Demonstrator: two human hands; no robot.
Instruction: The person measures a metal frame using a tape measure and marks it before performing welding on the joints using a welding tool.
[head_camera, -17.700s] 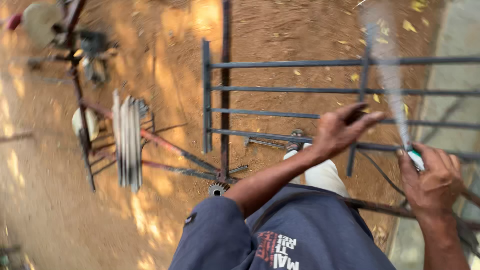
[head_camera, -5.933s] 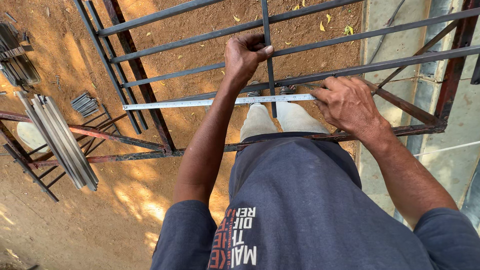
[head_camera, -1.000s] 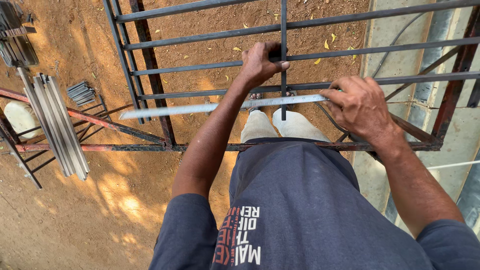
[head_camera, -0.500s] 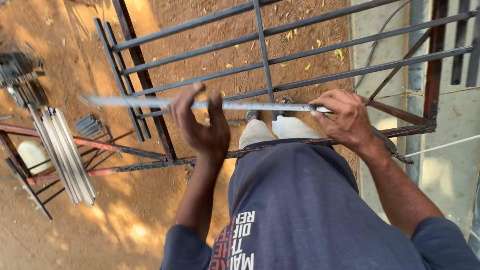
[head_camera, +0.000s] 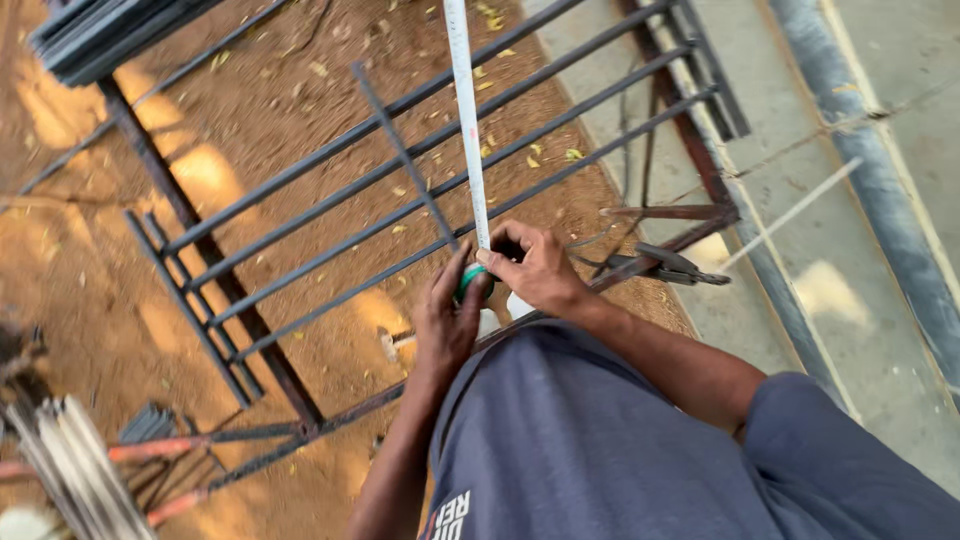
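A dark metal grille (head_camera: 330, 190) of long bars lies flat on the red dirt in front of me. My left hand (head_camera: 446, 320) and my right hand (head_camera: 535, 268) are together over its near edge, both closed around a small green tape measure case (head_camera: 472, 283). The white tape blade (head_camera: 466, 120) runs from the case straight away from me across the bars to the top of the view. A single loose bar (head_camera: 400, 150) lies crosswise on the grille, just left of the blade.
A bundle of light metal strips (head_camera: 70, 470) lies at the lower left beside red-painted rods (head_camera: 160, 450). More dark bars (head_camera: 110, 35) are stacked at the top left. A concrete strip (head_camera: 830, 230) with a pipe runs along the right. Tongs or pliers (head_camera: 665, 265) rest on the frame.
The tape blade, held sideways across the grille half a second ago, now points away from me. My left hand has come off the far end and joined my right at the case.
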